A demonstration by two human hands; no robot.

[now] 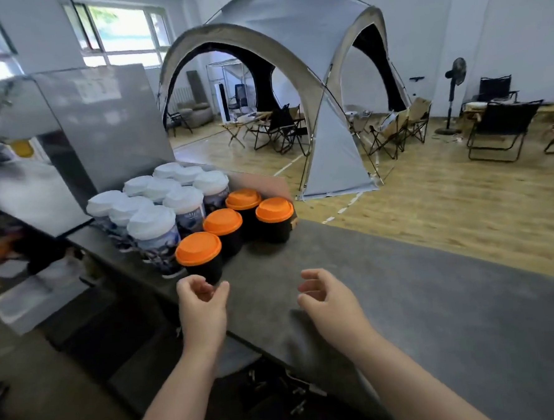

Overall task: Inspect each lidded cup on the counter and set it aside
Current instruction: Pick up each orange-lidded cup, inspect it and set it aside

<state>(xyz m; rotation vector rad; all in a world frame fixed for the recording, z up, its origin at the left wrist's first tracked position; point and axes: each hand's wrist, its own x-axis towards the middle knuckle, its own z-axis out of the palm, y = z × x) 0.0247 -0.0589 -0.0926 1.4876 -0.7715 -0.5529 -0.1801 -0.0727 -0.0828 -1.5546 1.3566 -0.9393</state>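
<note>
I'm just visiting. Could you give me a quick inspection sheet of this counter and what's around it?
Surface: grey counter, cups grouped at its left end.
Job's things: four orange-lidded cups; about nine white-lidded cups behind them; all upright, lids on.
Clutter: cardboard panel behind the cups; metal cabinet at left.
Grippers: left hand and right hand both loosely open, holding nothing; left is near the front orange-lidded cup.
Cables: nothing seen.
Surroundings: grey dome tent, folding chairs, standing fan.
</note>
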